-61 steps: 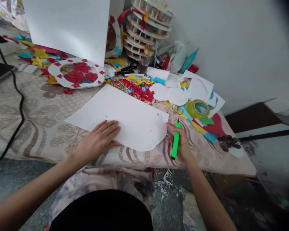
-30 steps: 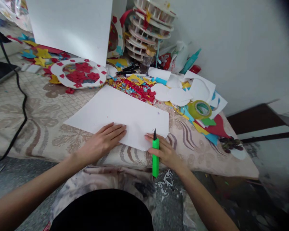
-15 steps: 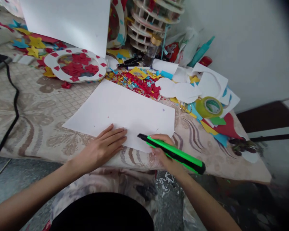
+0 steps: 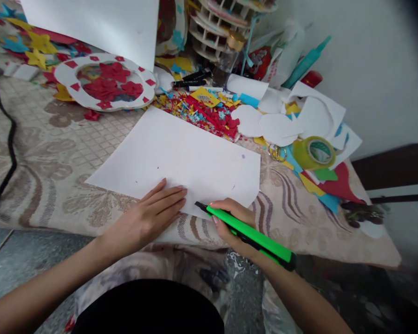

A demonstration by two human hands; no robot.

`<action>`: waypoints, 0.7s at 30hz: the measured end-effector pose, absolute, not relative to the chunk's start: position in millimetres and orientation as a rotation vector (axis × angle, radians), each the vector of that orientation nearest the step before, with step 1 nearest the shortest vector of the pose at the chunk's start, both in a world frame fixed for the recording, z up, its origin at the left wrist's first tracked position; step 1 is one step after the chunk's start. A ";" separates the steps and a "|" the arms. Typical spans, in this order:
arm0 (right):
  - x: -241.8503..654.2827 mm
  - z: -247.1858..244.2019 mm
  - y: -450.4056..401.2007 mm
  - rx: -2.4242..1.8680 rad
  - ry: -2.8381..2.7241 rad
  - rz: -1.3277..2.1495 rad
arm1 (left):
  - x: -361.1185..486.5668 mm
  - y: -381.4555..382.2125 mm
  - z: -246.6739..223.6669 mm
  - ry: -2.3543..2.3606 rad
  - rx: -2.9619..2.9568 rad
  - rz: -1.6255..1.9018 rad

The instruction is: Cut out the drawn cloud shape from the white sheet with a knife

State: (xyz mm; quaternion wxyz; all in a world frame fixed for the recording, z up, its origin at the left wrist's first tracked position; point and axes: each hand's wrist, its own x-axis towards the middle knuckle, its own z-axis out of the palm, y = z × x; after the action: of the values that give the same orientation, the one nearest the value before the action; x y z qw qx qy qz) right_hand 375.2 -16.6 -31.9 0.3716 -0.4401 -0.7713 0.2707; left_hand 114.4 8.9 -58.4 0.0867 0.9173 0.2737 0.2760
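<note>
A white sheet (image 4: 191, 155) lies near the front edge of the table, with a few tiny specks on it. Flat on its near edge rests my left hand (image 4: 156, 208), fingers stretched out and holding nothing. My right hand (image 4: 235, 222) grips a green and black utility knife (image 4: 254, 236), its dark blade pointing left over the sheet, close to my left fingertips. Whether the blade tip touches the paper I cannot tell.
Behind the sheet lie coloured paper scraps (image 4: 209, 111) and a white ring frame (image 4: 104, 104) with red flowers. To the right are a tape roll (image 4: 315, 153), white cutouts (image 4: 278, 127) and a glass bottle (image 4: 228, 58). A black cable (image 4: 12, 139) runs down the left side.
The knife in my right hand has tilted, and its blade has come lower and slightly left, nearer my left fingers. The camera view has shifted a little; my left hand stays on the sheet.
</note>
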 end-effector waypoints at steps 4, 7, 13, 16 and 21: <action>373.8 -31.1 -14.9 -1.101 -2.023 0.658 | 113.9 8.9 -59.4 0.810 2.765 0.792; 372.8 -27.2 -13.2 -1.070 -2.072 0.621 | 114.7 9.2 -58.4 0.818 2.762 0.797; 375.3 -25.0 -15.6 -1.092 -2.097 0.596 | 116.8 9.7 -56.3 0.830 2.742 0.831; 375.6 -25.4 -17.8 -1.105 -2.095 0.590 | 117.3 10.4 -57.0 0.831 2.720 0.847; 378.6 -25.8 -17.4 -1.069 -2.135 0.537 | 117.2 10.6 -57.1 0.819 2.697 0.872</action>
State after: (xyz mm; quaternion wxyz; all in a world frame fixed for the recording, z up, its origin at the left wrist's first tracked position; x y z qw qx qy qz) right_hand 378.6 -17.4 -25.8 0.3404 -0.4108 -0.8203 0.2062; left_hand 117.2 10.6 -57.1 0.0954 0.9100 0.2762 0.2941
